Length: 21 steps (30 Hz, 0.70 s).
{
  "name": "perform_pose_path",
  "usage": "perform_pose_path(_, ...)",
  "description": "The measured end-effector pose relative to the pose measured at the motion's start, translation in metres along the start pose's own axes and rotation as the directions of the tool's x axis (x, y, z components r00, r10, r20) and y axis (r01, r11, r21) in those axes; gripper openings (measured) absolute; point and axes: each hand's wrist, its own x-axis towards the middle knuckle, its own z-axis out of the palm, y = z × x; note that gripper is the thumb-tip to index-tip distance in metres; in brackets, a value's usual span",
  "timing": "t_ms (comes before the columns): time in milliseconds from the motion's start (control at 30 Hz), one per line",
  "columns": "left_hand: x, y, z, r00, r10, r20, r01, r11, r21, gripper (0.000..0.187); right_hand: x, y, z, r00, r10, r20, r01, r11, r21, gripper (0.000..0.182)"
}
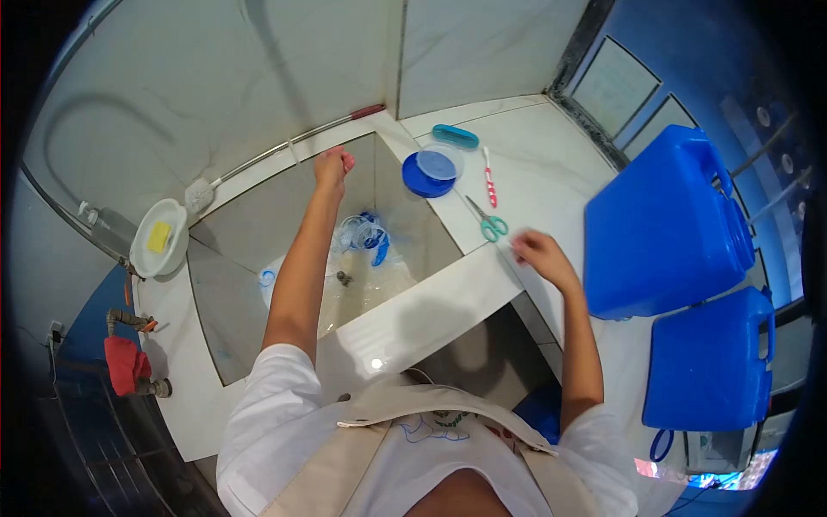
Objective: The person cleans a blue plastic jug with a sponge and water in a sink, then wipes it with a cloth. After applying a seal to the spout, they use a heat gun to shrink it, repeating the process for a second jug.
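My left hand (333,165) is raised over the far part of the tiled sink (233,284), its fingers curled closed; whatever they may hold is hidden. My right hand (538,255) hovers by the counter edge, close to the scissors (494,227) with teal handles; its bent fingers are blurred. Beyond the scissors lie a red-and-white toothbrush (491,183) and a teal scrub brush (455,135). A round blue container (420,179) sits at the sink's corner with a clear lid (440,160) over it. Clear plastic cups (369,235) and a blue piece (381,252) lie in the sink.
Two blue jerrycans (659,233) (711,362) stand on the right. A long-handled brush (258,158) rests along the sink's back rim. At left are a white basin (177,246), a yellow sponge (158,237), a pump bottle (108,226) and a red cloth (127,364) on piping.
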Motion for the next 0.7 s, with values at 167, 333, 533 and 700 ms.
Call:
perform_pose_path(167,0.076,-0.008,-0.044,0.923,-0.342,-0.176,0.308,0.932,-0.192,0.012,0.160,-0.031,0.095,0.862,-0.506,-0.022,0.355,0.634,-0.687,0.019)
perform_pose_path(333,0.062,0.014,-0.061,0.903,-0.339,-0.264,0.348,0.937,-0.013,0.012,0.232,-0.001,0.118,0.953,-0.302,0.027,0.160,0.424,-0.891,0.014)
perform_pose_path(533,0.026,0.045,-0.053,0.873,0.171,0.456,-0.410,0.763,0.500,0.023,0.267,-0.094,0.146,0.727,-0.630,0.273,0.551,0.299,-0.779,0.016)
perform_pose_path(700,0.020,0.063,-0.087,0.886,0.106,0.451,-0.419,0.595,0.685,0.029,0.325,-0.166,0.231,0.718,-0.463,0.519,0.678,0.635,-0.371,0.020)
